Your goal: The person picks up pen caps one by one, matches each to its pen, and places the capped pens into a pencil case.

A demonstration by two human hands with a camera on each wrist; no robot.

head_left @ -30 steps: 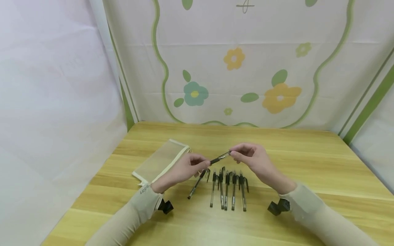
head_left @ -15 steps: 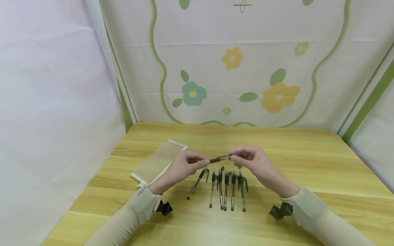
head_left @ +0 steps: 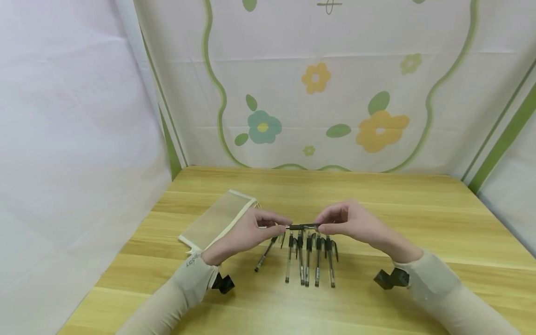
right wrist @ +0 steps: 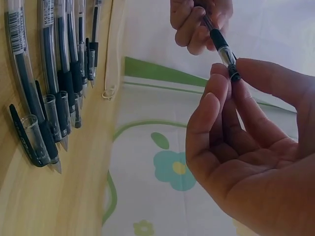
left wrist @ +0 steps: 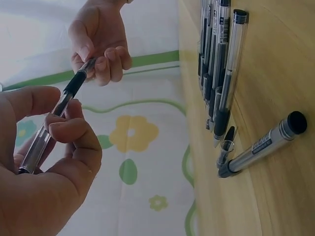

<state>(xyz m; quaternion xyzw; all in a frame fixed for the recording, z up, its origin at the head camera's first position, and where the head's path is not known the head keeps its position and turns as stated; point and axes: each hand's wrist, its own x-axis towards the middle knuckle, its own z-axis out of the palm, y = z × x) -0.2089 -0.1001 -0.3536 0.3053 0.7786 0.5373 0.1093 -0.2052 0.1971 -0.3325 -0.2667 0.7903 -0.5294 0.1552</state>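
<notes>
- Left hand (head_left: 252, 231): fingers curled, pinching pen (head_left: 296, 227) above table (head_left: 272, 309).
- Right hand (head_left: 359, 227): pinching cap (right wrist: 227, 55) over its front end; opposed hold likely keeps both aligned.
- Other pens (head_left: 319, 244): below, presumably within reach.

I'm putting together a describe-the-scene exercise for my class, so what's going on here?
A person holds a gel pen above the wooden table: the left hand grips it, and the right hand pinches the cap at its tip end. Whether the cap is fully seated is hard to tell. Below, five uncapped pens lie in a row with loose caps among them, and a sixth pen lies slanted apart. A pale mesh pouch lies partly hidden behind the left hand.
</notes>
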